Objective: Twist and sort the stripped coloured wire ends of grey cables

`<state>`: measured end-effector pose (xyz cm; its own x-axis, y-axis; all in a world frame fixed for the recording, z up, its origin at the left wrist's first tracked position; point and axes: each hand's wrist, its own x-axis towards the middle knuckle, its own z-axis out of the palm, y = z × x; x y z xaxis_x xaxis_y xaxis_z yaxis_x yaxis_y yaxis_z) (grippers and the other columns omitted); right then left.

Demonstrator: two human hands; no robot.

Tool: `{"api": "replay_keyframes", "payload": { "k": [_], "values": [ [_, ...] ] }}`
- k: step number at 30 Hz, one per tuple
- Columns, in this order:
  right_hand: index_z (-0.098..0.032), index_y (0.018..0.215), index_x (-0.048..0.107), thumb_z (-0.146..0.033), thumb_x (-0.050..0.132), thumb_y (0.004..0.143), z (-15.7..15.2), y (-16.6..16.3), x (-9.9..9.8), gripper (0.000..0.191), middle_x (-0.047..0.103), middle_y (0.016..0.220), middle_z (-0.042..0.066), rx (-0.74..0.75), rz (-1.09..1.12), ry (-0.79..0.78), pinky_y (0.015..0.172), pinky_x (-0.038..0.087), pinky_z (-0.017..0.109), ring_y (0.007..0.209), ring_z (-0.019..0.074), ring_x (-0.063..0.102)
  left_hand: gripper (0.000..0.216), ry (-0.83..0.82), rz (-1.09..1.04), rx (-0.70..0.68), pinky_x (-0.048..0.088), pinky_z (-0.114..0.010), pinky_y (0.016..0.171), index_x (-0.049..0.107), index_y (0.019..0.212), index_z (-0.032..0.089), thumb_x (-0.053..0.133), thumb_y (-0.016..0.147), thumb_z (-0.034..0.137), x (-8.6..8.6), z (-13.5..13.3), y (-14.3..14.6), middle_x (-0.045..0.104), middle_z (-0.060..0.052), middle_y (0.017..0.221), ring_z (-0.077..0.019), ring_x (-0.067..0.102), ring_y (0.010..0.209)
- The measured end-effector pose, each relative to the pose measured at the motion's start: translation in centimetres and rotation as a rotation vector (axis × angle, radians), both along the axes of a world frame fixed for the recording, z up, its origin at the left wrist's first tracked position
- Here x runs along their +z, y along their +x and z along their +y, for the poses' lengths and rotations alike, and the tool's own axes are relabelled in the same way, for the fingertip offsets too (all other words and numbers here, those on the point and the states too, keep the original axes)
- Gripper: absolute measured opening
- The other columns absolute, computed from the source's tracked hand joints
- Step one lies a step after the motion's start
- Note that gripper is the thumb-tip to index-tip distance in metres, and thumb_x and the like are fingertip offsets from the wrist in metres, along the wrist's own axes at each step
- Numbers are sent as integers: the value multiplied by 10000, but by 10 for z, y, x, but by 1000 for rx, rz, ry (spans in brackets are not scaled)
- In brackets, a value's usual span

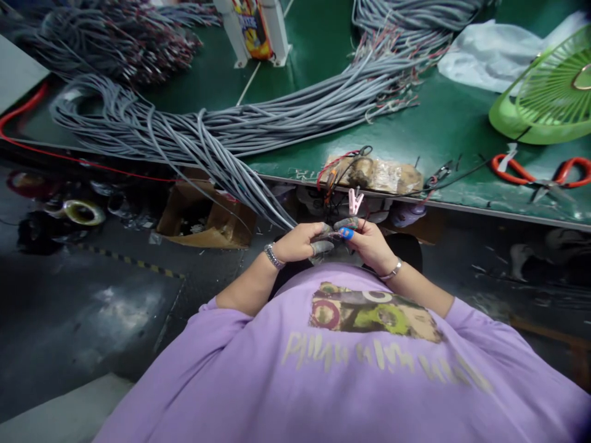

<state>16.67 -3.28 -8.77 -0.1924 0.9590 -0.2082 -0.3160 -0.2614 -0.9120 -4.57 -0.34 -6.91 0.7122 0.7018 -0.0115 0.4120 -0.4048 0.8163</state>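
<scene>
My left hand (302,242) and my right hand (367,242) meet just below the green bench's front edge (415,200), above my lilac shirt. Both are closed, fingertips wrapped in grey tape and one in blue, pinching the end of a grey cable (272,215) that runs down from the big grey cable bundle (221,132) on the bench. A pink clip (355,200) stands just above my fingers. Thin red and black wires (339,163) loop over a taped block (376,174) at the bench edge.
A green fan (549,92) and white plastic bag (489,52) lie at the far right, red-handled scissors (540,175) near the front edge. More cable bundles (115,37) fill the back left. A cardboard box (203,218) and tape rolls (83,211) sit below the bench.
</scene>
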Motion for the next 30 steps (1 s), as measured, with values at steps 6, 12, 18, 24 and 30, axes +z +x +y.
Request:
{"api": "replay_keyframes", "payload": {
  "k": [6, 12, 18, 24, 30],
  "values": [
    [-188, 765, 714, -423, 915, 579, -5, 20, 9, 360, 541, 581, -22, -47, 27, -33, 439, 151, 229, 469, 51, 264, 443, 417, 270, -20, 394, -304, 691, 656, 849, 187, 403, 986, 524, 13, 8, -9, 690, -67, 778, -179, 607, 688],
    [-222, 632, 706, -415, 894, 640, -35, 55, 31, 269, 539, 629, 23, -32, -4, 147, 509, 338, 306, 545, 133, 400, 433, 484, 72, -21, 367, -319, 618, 669, 842, 221, 410, 959, 548, 22, -19, 25, 685, -64, 701, -179, 595, 616],
    [-234, 636, 720, -343, 873, 675, -52, 72, 39, 192, 560, 655, 43, 19, -44, 189, 557, 389, 333, 598, 172, 472, 435, 397, -47, -45, 388, -310, 601, 660, 820, 216, 437, 947, 567, 35, -35, 36, 674, -63, 672, -170, 598, 595],
    [-209, 876, 705, -424, 892, 632, -21, 46, 32, 375, 592, 680, -6, -52, 11, -6, 450, 198, 243, 490, 67, 294, 554, -113, -221, 228, 367, -227, 523, 619, 794, 171, 456, 926, 684, 14, -34, 25, 568, 4, 583, -96, 487, 505],
    [-173, 943, 693, -371, 891, 622, -10, 20, 18, 426, 689, 812, 26, 146, -80, -72, 517, 346, 224, 613, 86, 491, 572, -474, -414, 410, 278, -190, 418, 557, 788, 165, 544, 858, 733, -7, -38, 13, 424, 78, 472, -52, 346, 391]
  ]
}}
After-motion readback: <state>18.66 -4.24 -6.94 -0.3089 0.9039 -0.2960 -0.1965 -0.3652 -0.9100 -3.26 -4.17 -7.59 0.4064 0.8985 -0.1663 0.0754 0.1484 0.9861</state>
